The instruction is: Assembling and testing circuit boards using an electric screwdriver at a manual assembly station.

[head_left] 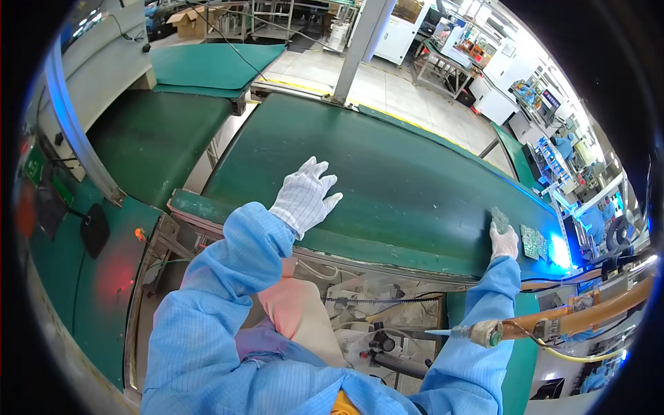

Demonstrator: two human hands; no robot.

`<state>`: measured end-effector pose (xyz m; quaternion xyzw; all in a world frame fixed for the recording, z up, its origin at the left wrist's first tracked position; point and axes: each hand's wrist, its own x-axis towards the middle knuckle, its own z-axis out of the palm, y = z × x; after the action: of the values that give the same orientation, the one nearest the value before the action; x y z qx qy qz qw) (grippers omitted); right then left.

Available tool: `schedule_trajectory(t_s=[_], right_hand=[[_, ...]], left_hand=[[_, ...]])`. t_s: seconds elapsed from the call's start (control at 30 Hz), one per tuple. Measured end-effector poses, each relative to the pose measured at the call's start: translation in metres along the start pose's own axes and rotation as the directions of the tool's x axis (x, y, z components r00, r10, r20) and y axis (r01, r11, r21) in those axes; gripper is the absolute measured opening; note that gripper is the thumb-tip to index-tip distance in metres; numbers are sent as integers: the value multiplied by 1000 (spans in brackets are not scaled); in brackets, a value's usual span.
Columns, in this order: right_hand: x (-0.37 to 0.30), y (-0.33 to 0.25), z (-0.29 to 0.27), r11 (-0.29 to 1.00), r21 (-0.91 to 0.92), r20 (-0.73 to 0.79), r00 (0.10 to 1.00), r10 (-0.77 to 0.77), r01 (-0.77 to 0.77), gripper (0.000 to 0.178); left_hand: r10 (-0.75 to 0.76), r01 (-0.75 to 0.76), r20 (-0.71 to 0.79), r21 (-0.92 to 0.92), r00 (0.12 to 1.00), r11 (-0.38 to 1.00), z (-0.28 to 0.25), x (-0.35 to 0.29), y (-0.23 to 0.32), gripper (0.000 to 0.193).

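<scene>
My left hand (305, 196), in a white striped glove, hovers over or rests on the green conveyor belt (360, 180); its fingers are spread and hold nothing. Far to the right, my right hand (504, 242), also gloved in white, grips a small green circuit board (500, 219) by its near end. Just right of that hand, more circuit boards (533, 242) lie on the belt under a bright blue-white light. Whether my left palm touches the belt cannot be made out.
A metal post (362, 52) rises at the belt's far edge. On the right, a brown tube with a pale blue nozzle (449, 333) crosses above my right forearm. A second belt (155, 138) lies left beyond a gap. People in blue work in the far right background.
</scene>
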<state>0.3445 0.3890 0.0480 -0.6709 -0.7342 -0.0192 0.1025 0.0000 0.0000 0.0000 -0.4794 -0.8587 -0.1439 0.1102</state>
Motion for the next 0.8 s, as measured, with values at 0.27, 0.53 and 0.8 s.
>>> schedule_trajectory(t_s=[0.27, 0.53, 0.8], right_hand=[[-122, -122, -29, 810, 77, -13, 813, -582, 581, 83], [-194, -162, -41, 378, 913, 220, 593, -775, 155, 67], [-210, -109, -95, 377, 925, 286, 559, -778, 52, 51]], left_hand=[[68, -69, -21, -37, 997, 997, -19, 4, 38, 70], [268, -282, -168, -66, 949, 957, -19, 5, 99, 73], [258, -250, -101, 87, 961, 964, -11, 32, 83, 40]])
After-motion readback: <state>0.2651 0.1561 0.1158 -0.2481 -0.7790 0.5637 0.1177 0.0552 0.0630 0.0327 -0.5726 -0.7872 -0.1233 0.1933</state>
